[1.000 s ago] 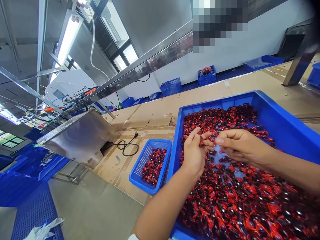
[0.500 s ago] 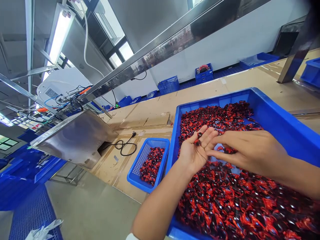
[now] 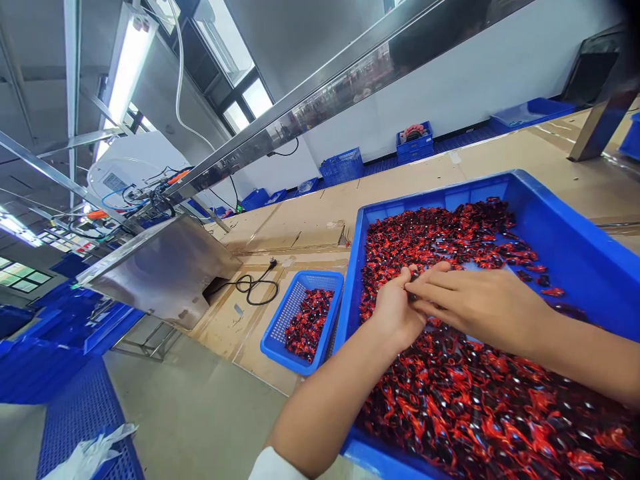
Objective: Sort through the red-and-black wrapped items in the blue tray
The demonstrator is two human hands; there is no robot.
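My left hand (image 3: 400, 310) is palm up and cupped over the large blue tray (image 3: 575, 220). A small glossy red-and-black piece barely shows near its thumb; the rest of the palm is covered. My right hand (image 3: 465, 300) reaches across it from the right, its fingers together and touching the left palm. What its fingertips hold, if anything, is hidden. Beneath both hands lies a thick layer of small red-and-black pieces (image 3: 470, 400), glossy and partly clear, spread through the tray.
Left of the tray stands a small blue basket (image 3: 280, 327) partly filled with the same pieces. A black cable with a plug (image 3: 250, 287) lies on the cardboard-covered table (image 3: 295, 233). Further left is a metal housing (image 3: 165, 273). A metal beam (image 3: 320, 100) crosses above.
My right hand has moved left over the left palm, covering the pieces that lay visible there. My left fingers have curled up somewhat. The view has shifted slightly.
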